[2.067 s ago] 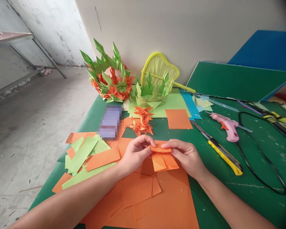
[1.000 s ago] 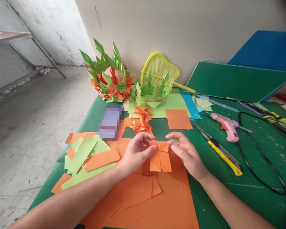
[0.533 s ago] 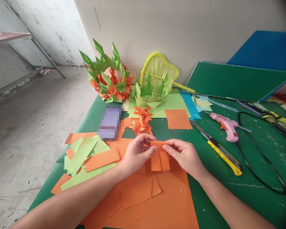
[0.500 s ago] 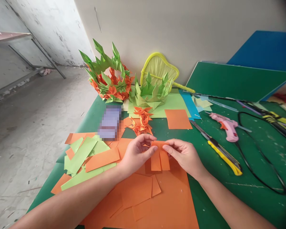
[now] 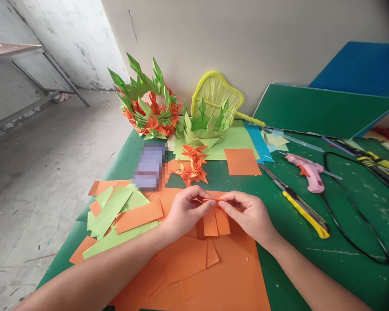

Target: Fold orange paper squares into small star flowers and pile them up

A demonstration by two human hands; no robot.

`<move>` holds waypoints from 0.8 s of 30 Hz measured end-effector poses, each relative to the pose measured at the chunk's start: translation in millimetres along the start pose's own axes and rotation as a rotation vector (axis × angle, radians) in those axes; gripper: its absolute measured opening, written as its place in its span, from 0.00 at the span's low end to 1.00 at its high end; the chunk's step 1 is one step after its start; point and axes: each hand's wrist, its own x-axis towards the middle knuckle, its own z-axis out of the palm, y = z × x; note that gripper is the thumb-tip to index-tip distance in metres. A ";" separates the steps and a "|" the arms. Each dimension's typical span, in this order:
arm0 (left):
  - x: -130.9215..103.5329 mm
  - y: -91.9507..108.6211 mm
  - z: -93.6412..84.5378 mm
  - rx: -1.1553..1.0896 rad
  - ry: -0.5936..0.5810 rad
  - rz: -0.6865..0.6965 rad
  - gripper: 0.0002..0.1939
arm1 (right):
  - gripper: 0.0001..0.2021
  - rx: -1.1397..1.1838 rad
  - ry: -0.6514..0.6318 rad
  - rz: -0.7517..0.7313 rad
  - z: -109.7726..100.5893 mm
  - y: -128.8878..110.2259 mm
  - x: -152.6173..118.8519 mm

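Note:
A folded orange paper [image 5: 216,219] is pinched between both hands at its top edge, with two flaps hanging down side by side. My left hand [image 5: 189,209] grips its left end between thumb and fingers. On the other end, my right hand [image 5: 246,211] has its thumb and fingertips closed. The two thumbs are close together, and part of the top fold is hidden by the fingers. Below lies a large orange sheet [image 5: 227,276] with smaller orange pieces on it. Orange paper flowers [image 5: 192,166] sit just beyond the hands.
Green and orange scraps [image 5: 112,211] and a blurred phone-like object [image 5: 151,166] lie left. Behind stand two paper crowns [image 5: 152,108] [image 5: 209,127]. An orange square [image 5: 243,162], a yellow cutter [image 5: 303,209] and a pink glue gun [image 5: 307,172] with its cord lie right.
The top edge of the folded paper has tipped over into a narrow fold. Both hands have moved slightly down, and the thumbs have come closer together.

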 end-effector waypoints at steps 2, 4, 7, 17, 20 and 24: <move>-0.4 1.5 0.0 0.012 -0.003 0.014 0.11 | 0.08 0.017 0.003 -0.014 0.0 -1.5 -0.4; -0.5 3.6 0.3 0.023 -0.013 0.020 0.10 | 0.07 -0.001 0.006 -0.044 -0.1 -3.5 -1.2; -0.1 8.2 0.5 0.002 -0.030 0.006 0.11 | 0.07 -0.073 0.021 -0.108 -1.1 -6.0 -2.7; 0.9 5.4 -4.4 0.178 0.001 0.105 0.12 | 0.07 -0.090 0.093 -0.092 -3.4 -2.8 1.6; -0.4 2.2 -2.3 0.186 0.041 0.108 0.11 | 0.07 -0.098 0.134 -0.089 -3.6 -3.6 1.1; -2.4 0.9 0.7 0.025 0.028 0.068 0.13 | 0.08 -0.080 0.181 -0.037 -5.5 -2.6 0.8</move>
